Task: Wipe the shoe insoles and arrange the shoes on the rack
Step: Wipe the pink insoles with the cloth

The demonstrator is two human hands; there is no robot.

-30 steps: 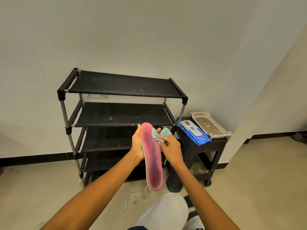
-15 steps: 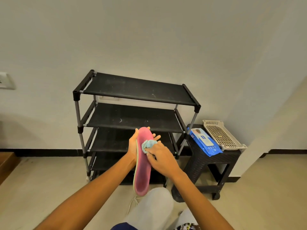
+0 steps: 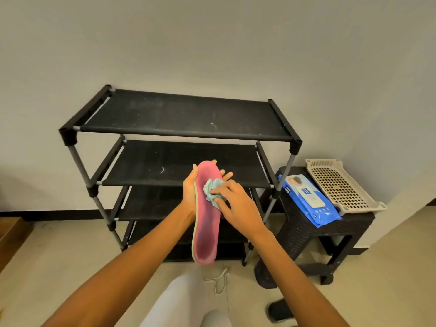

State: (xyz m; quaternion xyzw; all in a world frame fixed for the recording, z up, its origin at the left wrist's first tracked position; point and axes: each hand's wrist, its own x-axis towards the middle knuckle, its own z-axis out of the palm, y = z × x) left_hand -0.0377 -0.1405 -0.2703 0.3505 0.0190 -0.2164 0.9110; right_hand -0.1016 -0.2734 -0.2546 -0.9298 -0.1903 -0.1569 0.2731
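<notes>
A pink insole (image 3: 207, 223) is being held upright in front of the black shoe rack (image 3: 179, 119), toe end up. It is being cradled from behind by the left hand (image 3: 190, 192), thumb along its left edge and fingertips showing past its right edge. A crumpled pale blue wipe (image 3: 212, 191) is being pinched by the curled fingers of the right hand (image 3: 236, 204) and pressed against the insole's upper half. Both forearms are being extended forward, converging at the insole. A blue wipes pack (image 3: 309, 201) and a beige basket (image 3: 342, 185) are being carried by a dark stool (image 3: 304, 234) beside the rack.
</notes>
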